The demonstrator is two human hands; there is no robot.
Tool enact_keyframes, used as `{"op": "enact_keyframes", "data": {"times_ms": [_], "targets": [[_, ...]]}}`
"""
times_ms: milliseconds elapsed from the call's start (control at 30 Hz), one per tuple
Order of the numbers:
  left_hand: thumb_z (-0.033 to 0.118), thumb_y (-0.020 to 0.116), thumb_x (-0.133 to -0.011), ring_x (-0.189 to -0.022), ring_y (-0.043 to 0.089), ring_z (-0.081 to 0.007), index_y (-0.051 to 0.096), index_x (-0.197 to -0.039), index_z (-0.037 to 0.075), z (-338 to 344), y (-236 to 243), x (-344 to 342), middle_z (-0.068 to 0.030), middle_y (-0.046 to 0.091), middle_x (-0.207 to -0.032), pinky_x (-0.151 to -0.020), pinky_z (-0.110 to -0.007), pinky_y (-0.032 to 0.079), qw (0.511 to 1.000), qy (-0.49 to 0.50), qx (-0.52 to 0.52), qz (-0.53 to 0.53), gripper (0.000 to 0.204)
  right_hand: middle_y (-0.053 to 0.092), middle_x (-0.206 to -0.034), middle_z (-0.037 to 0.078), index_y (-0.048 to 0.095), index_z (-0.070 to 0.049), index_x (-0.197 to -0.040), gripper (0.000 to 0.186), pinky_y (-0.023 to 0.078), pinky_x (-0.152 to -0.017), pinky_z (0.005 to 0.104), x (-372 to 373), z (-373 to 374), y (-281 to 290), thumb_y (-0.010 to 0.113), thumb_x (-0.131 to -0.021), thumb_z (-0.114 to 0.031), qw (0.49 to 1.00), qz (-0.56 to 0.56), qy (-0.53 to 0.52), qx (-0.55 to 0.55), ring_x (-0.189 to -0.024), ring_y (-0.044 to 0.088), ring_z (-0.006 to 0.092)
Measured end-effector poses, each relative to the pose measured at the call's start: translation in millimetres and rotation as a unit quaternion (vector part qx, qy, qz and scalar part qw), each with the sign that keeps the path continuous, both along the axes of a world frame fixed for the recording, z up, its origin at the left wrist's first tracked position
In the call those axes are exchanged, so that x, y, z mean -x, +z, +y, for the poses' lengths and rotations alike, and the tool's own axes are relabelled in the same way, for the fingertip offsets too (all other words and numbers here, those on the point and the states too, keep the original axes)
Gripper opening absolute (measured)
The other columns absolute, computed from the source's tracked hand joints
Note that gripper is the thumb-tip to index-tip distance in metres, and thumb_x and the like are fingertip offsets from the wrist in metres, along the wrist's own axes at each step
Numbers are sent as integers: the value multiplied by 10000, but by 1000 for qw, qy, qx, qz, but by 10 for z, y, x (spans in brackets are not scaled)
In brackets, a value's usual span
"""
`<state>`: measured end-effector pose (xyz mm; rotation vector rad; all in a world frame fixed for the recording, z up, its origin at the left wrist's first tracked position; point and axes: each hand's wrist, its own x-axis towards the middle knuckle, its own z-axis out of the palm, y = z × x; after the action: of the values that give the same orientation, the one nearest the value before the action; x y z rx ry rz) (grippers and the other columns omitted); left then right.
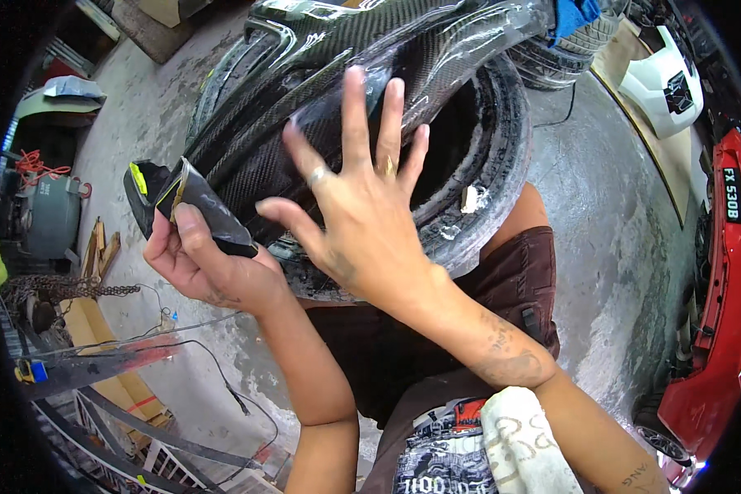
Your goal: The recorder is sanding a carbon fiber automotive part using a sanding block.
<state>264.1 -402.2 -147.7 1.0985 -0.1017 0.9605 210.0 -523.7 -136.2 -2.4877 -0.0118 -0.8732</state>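
Observation:
A glossy black carbon-fibre panel with a woven pattern lies across a tyre in front of me. My left hand pinches a thin, dark, curved piece between thumb and fingers at the panel's near left end. Bright yellow-green marks show on its edge, and I cannot tell whether it is joined to the panel. Over the panel's middle, my right hand has its fingers spread and holds nothing; its fingertips are slightly blurred. Whether they touch the surface is unclear. Rings sit on two of its fingers.
More tyres with a blue cloth stand behind. At the right are a white car part on a board and a red bumper. Chains, a grey tank, cardboard and cables lie at the left.

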Motion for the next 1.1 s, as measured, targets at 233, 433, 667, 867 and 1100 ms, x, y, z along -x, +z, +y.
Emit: {"op": "enact_keyframes", "data": {"times_ms": [233, 433, 667, 867, 1100], "targets": [[147, 728, -934, -937, 645, -191, 571, -1100, 54, -23, 45, 14, -112, 656, -1026, -787, -285, 533, 1000, -9, 2, -2, 247, 634, -783, 125, 471, -13, -1507, 732, 484, -667, 365, 309, -439, 274, 799, -896, -247, 993, 20, 49, -107, -707, 608, 250], [162, 731, -935, -929, 643, -183, 568, -1107, 54, -47, 52, 3, -108, 657, -1032, -769, -277, 527, 1000, -6, -2, 6, 260, 646, -608, 195, 249, 296, -1440, 1093, 564, -536, 428, 26, -449, 352, 606, -951, -614, 993, 107, 30, 37, -532, 671, 353], [145, 713, -951, -977, 634, -202, 565, -1112, 37, -36, 61, 31, -106, 651, -1062, -892, -328, 519, 1000, 0, 3, 21, 244, 668, -633, 169, 168, 311, -1450, 1135, 577, -548, 396, -47, -27, 330, 659, -924, -566, 988, 152, 30, 2, -550, 691, 304], [136, 685, -946, -962, 623, -187, 569, -1123, 32, -69, 72, 21, -115, 646, -1051, -872, -320, 517, 999, 31, 18, 36, 235, 670, -624, 156, 203, 197, -1530, 920, 563, -550, 419, 89, -39, 171, 620, -986, -417, 980, 151, 132, -5, -557, 689, 317], [152, 721, -940, -821, 671, -187, 577, -1132, 66, 51, -30, -57, -110, 663, -1015, -636, -251, 557, 1000, 7, -7, -5, 255, 608, -558, 190, 234, 146, -1546, 795, 518, -525, 503, 169, -446, 259, 621, -992, -273, 992, 93, 77, -26, -498, 631, 386]]}}
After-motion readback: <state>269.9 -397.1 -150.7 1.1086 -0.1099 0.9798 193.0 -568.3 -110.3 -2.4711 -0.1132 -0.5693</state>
